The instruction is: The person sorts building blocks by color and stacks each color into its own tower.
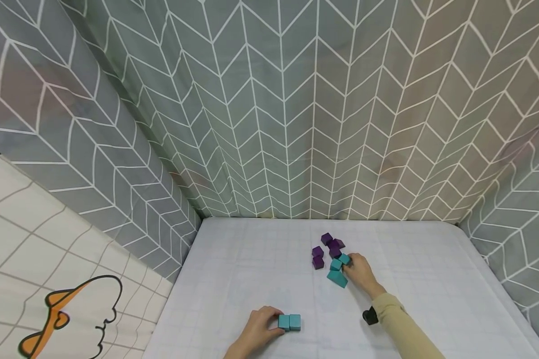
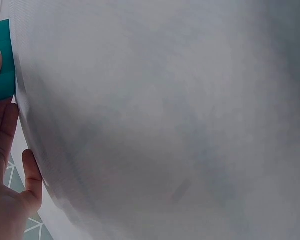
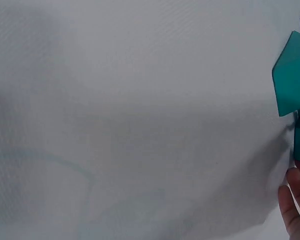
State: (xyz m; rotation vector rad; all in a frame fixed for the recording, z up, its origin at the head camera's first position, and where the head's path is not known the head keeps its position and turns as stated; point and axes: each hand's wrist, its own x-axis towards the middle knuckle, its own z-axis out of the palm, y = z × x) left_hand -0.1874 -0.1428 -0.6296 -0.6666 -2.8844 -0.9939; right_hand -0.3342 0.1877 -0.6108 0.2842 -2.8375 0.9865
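My left hand (image 1: 259, 326) is low in the head view, thumb and fingers on opposite sides of a teal cube (image 1: 283, 322). A second teal cube (image 1: 295, 322) sits flush against its right side. Farther up the table, my right hand (image 1: 361, 273) pinches another teal cube (image 1: 344, 259). Beside that one are a teal cube (image 1: 335, 265) and a larger slanted teal block (image 1: 337, 278). In the left wrist view, the thumb lies over a teal face (image 2: 2, 65). The right wrist view catches the slanted block (image 3: 292, 75) above my fingertips (image 3: 288, 200), partly cut off.
Several purple blocks (image 1: 335, 252) are grouped just behind the teal ones, with two more purple cubes (image 1: 318, 262) to their left. A black object (image 1: 370, 316) shows beside the right sleeve (image 1: 404, 324). Patterned curtains (image 1: 278, 124) border the white table (image 1: 233, 269).
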